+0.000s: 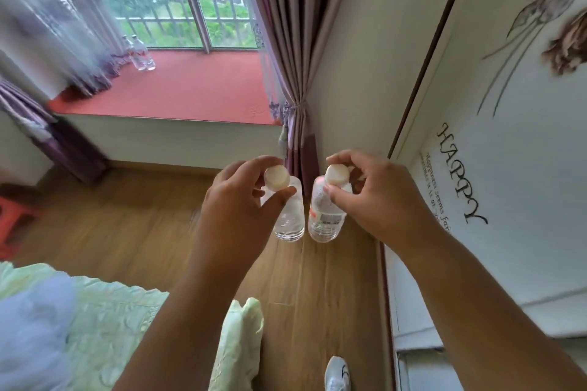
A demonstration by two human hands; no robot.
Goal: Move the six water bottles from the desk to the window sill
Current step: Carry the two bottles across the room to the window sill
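My white sneaker is showing on the wooden plank floor, pale green quilted bedding lying at near left. My left hand is pinching the neck of a clear plastic water bottle with a white cap, and my right hand is pinching a second clear labelled bottle. Both are hanging side by side, apart. Far left, two clear bottles are standing on the red window sill, beside the sheer curtain.
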